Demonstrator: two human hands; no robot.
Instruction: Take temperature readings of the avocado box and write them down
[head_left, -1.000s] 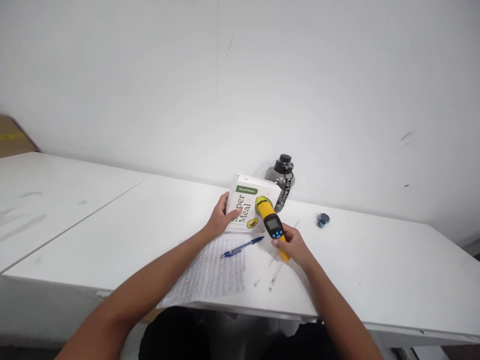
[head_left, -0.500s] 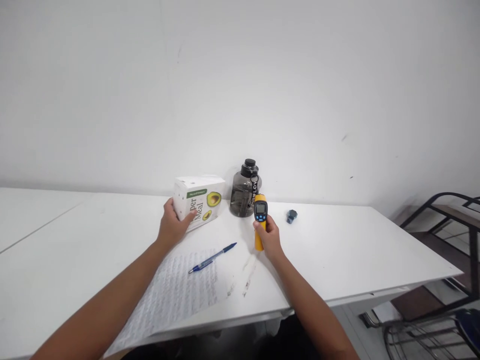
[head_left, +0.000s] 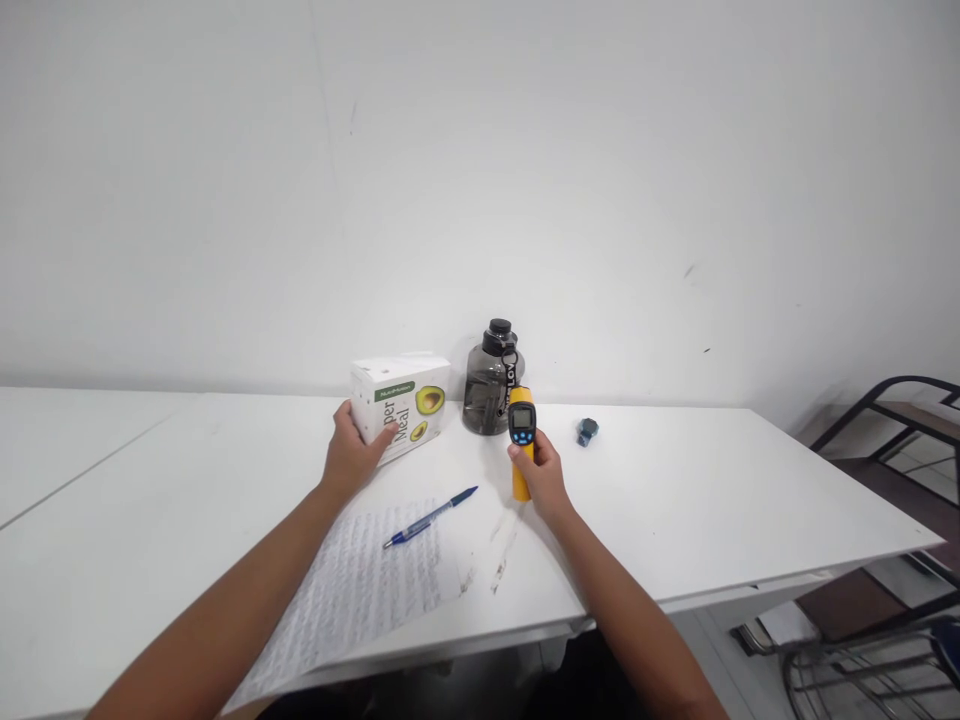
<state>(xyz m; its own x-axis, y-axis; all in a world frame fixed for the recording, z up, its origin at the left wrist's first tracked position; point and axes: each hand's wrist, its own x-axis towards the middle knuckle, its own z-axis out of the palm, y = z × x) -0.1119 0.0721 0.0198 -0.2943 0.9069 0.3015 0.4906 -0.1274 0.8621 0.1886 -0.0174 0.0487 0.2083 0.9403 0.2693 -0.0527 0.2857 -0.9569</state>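
Note:
My left hand grips the lower left side of a white box printed with avocados and the word "Meal", its thumb across the front. The box is turned slightly to the right. In my right hand is a yellow and black infrared thermometer, held upright, its small screen and blue buttons facing me. Behind the thermometer stands a dark see-through water jug with a black lid and a lettered strap. A blue pen lies partly on a handwritten sheet of paper between my forearms.
A dark wristwatch lies on the white table, right of the thermometer. Behind the table rises a white wall. At the right, past the table edge, are dark metal-framed chairs. Dark smudges mark the tabletop near the paper.
My view has shifted slightly, so most things sit a little further right in the picture. Both hands keep their hold on the box and the thermometer.

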